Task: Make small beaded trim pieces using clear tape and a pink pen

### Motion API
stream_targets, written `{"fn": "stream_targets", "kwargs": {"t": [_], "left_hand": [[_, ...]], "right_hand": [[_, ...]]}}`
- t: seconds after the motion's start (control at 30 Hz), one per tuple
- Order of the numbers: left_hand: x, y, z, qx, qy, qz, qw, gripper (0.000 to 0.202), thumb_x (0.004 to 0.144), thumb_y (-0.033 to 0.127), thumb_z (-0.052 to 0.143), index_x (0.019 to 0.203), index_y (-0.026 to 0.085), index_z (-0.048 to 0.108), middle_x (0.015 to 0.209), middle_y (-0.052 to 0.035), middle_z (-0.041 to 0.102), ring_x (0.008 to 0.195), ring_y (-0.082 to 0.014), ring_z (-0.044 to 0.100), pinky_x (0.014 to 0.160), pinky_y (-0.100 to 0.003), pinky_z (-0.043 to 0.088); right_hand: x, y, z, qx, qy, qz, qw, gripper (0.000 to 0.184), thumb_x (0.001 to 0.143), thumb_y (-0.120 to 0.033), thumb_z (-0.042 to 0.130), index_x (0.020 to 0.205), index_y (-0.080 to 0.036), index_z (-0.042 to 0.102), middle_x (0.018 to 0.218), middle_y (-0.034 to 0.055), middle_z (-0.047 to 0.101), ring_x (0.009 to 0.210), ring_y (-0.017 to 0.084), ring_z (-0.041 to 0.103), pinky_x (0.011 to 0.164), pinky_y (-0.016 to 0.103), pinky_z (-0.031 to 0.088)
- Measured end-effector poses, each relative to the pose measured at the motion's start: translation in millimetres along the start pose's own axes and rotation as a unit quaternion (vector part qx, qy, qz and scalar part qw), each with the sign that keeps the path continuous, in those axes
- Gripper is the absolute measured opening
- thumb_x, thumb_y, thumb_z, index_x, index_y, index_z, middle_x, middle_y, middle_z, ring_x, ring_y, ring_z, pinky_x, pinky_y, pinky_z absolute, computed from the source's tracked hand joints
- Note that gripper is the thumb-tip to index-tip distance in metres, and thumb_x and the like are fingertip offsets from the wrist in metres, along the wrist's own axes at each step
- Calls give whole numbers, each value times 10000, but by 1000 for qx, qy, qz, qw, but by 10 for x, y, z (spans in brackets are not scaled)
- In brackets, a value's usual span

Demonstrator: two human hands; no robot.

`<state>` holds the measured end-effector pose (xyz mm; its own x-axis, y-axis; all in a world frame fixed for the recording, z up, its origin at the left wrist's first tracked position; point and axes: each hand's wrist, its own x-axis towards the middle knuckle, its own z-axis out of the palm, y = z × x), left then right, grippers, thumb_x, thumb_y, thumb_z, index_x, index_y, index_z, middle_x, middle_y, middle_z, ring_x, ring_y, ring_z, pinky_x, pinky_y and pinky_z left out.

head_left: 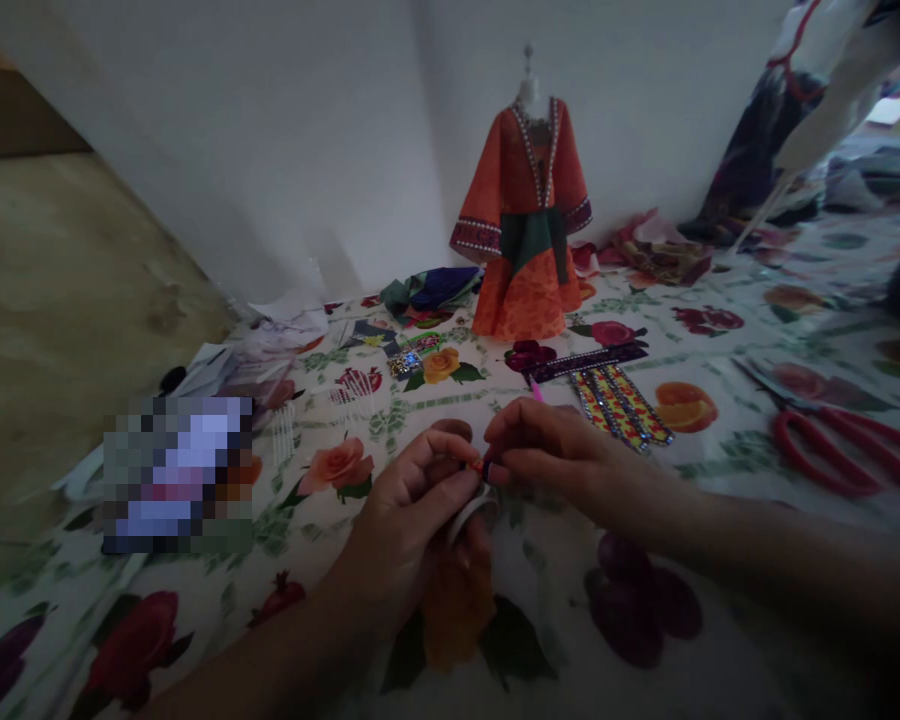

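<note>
Low over the middle of the cloth, my left hand (pixel 418 492) pinches a small orange-and-dark piece (pixel 478 465), too small to name. A pale curved strip or ring (pixel 471 512) hangs by the lower fingers of that hand. From the right, my right hand (pixel 551 447) meets it, thumb and fingertips closed at the dark end of the same piece. Just beyond the right hand lie a yellow-and-red trim with beaded stripes (pixel 621 402) and a dark beaded strip (pixel 589 362). A pink pointed tool (pixel 536 390) shows partly behind the fingers.
Behind stands a small dress form in an orange robe (pixel 536 220) against the wall. Red-handled scissors (pixel 832 440) lie at right. On the left are a blurred-out phone-like object (pixel 180 480) and crumpled clear plastic (pixel 285 330). Fabric scraps (pixel 435 290) lie along the wall.
</note>
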<state>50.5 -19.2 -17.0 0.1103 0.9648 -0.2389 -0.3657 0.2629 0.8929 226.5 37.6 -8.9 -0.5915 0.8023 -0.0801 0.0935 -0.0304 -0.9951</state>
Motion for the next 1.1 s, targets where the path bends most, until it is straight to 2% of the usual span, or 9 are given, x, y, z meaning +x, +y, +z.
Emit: {"fn": "stream_targets", "kwargs": {"t": [0.13, 0.2, 0.33, 0.4, 0.6, 0.7, 0.83, 0.97, 1.1], "left_hand": [[-7, 9, -9, -7, -12, 8, 1000, 89, 838, 165, 683, 877, 183, 605, 726, 34, 631, 416, -52, 579, 377, -116, 390], [-12, 11, -20, -4, -12, 8, 1000, 76, 846, 160, 673, 883, 178, 609, 753, 29, 634, 422, -40, 565, 400, -122, 384], [-7, 11, -48, -6, -16, 10, 1000, 48, 879, 179, 640, 907, 179, 600, 854, 0, 666, 440, -29, 533, 443, -153, 368], [-4, 9, -54, -8, -18, 17, 1000, 40, 885, 179, 631, 908, 177, 599, 865, -4, 671, 442, -26, 517, 466, -170, 367], [-11, 12, -35, 5, 10, 8, 1000, 51, 853, 192, 659, 880, 178, 619, 626, 44, 575, 428, -48, 495, 440, -161, 306], [-4, 22, -41, 4, 4, 6, 1000, 43, 855, 194, 649, 880, 176, 619, 615, 47, 567, 417, -45, 487, 440, -160, 306], [-5, 37, -44, 6, -2, -12, 1000, 34, 876, 199, 628, 899, 176, 616, 579, 56, 548, 389, -32, 438, 454, -167, 301], [-11, 35, -29, 13, 2, -14, 1000, 44, 898, 204, 589, 911, 180, 624, 476, 77, 463, 354, -41, 385, 433, -180, 247], [2, 34, -37, 3, -5, -11, 1000, 110, 877, 131, 534, 918, 171, 628, 514, 64, 492, 373, -39, 414, 456, -189, 265]], "right_hand": [[-19, -20, 25, 60, -34, 48, 996, 62, 905, -206, 556, 949, -227, 595, 910, 0, 654, 903, 163, 647, 805, 295, 532], [-18, -11, 32, 86, -38, 65, 993, 82, 916, -230, 543, 982, -240, 592, 890, -6, 652, 856, 161, 669, 765, 295, 553], [-13, 0, 28, 49, -7, 62, 997, 117, 912, -263, 548, 1015, -241, 598, 878, -10, 636, 679, 133, 649, 621, 265, 546], [-13, -6, 28, 30, -4, 48, 998, 87, 914, -256, 548, 981, -227, 595, 907, -1, 637, 683, 126, 638, 608, 252, 533], [-25, -25, 66, 70, -59, 23, 996, 38, 920, -207, 538, 935, -215, 571, 979, 13, 653, 886, 162, 671, 824, 315, 547], [-33, -31, 69, 46, -36, 1, 998, 77, 906, -171, 543, 954, -215, 584, 1046, 19, 653, 983, 170, 643, 880, 312, 521], [-36, -24, 48, -31, -13, -23, 999, 124, 897, -145, 563, 997, -208, 601, 1059, 15, 669, 1009, 162, 607, 875, 290, 490], [-39, -30, 53, -14, -35, -12, 999, 146, 910, -135, 519, 1009, -208, 598, 1037, 13, 662, 959, 155, 621, 843, 291, 506], [-46, -32, 70, -19, -27, 6, 999, 118, 918, -170, 519, 1013, -208, 577, 1060, 32, 660, 957, 171, 629, 810, 305, 512]]}}
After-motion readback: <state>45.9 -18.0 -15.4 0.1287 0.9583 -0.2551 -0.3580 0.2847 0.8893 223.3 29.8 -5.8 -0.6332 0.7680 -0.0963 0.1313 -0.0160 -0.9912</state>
